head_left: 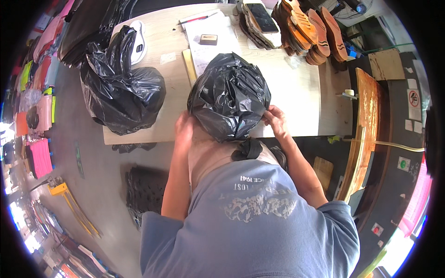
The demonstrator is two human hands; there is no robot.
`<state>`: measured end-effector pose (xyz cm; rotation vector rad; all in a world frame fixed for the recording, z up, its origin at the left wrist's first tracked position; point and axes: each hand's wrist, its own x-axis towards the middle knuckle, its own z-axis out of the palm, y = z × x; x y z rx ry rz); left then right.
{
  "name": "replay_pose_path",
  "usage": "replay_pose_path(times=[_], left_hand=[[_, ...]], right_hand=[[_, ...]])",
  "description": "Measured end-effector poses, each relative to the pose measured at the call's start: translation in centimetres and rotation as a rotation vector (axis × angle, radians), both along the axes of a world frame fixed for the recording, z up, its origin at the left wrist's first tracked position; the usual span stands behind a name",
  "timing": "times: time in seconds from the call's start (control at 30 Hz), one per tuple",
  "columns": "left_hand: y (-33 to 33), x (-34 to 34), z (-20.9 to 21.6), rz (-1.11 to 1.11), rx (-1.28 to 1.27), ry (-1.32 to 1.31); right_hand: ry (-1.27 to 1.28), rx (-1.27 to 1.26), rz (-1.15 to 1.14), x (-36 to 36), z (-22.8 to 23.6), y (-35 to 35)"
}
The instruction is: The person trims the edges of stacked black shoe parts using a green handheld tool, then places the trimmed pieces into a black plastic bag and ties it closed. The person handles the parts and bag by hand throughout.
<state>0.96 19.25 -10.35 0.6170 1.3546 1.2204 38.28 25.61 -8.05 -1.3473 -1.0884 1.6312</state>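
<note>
The bench [296,106] has a pale wood-grain top, brightly lit toward its right side. Grey floor [106,185] spreads beyond its left edge, bordered farther out by stacks of coloured material [41,157]. Past the right edge, long wooden boards [366,116] stand near a dark grey panel [398,111] bearing stickers [403,163]. A fan [364,10] sits beyond the far right corner.

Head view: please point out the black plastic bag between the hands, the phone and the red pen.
Black plastic bag [229,97]: head view, on the crumpled middle of its top.
Phone [260,17]: head view, on its dark screen.
Red pen [200,18]: head view, on its barrel.
</note>
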Motion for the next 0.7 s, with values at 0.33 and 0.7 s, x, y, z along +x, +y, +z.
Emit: replay_pose_path(times=[0.33, 0.7], left_hand=[[2.4, -0.1, 2.5, 0.321, 0.125, 0.098], [3.9, 0.9, 5.6, 0.134, 0.100, 0.482]], right_hand=[[-0.404, 0.240, -0.116, -0.7, 3.7, 1.6], [-0.258, 0.284, -0.036, -2.9, 7.4, 1.6]])
